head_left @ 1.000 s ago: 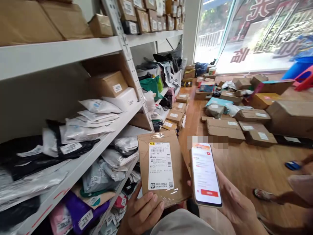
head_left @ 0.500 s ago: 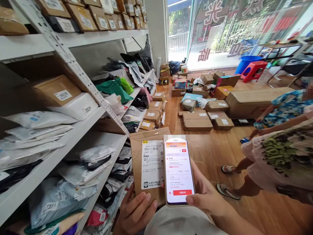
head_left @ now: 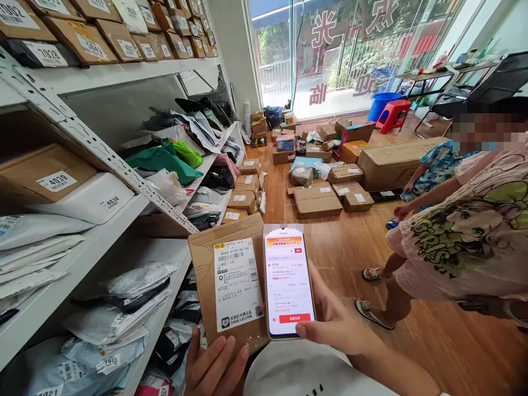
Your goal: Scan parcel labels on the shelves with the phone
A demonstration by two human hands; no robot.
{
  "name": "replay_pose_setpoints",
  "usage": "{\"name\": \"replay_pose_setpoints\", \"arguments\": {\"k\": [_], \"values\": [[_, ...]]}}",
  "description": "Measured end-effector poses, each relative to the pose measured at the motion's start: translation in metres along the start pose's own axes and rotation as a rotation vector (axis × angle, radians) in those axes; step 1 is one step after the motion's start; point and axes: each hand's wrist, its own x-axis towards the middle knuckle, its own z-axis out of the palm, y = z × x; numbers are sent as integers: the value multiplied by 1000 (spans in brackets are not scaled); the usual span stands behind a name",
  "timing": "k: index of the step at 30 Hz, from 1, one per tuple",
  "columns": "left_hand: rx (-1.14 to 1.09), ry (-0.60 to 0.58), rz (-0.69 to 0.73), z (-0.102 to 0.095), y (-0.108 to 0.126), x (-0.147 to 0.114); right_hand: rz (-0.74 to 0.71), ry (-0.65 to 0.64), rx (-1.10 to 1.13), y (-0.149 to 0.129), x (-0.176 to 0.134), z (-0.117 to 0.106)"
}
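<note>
phone [head_left: 290, 283] shifted off the label [head_left: 237, 283] since half a second ago, overlapping the right of a closed cardboard box [head_left: 206, 275], parcels [head_left: 127, 47] on shelves [head_left: 136, 72], left hand [head_left: 215, 363] gripping box bottom, right hand [head_left: 342, 325] clasping phone

Pale grey garment [head_left: 297, 364], small dark marks [head_left: 318, 390] low down (too small to read); left hand [head_left: 215, 363], right hand [head_left: 336, 324] bare.

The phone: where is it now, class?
In the head view, the phone is low and just right of centre, in the right hand, beside the cardboard box.
</note>
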Motion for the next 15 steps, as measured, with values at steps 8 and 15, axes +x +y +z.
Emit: {"name": "replay_pose_setpoints", "arguments": {"k": [8, 15], "values": [[-26, 71, -20, 1, 7, 14, 30, 57, -22, 4, -7, -7], [9, 95, 27, 3, 3, 31, 55, 111, -54, 6, -7, -14]]}}
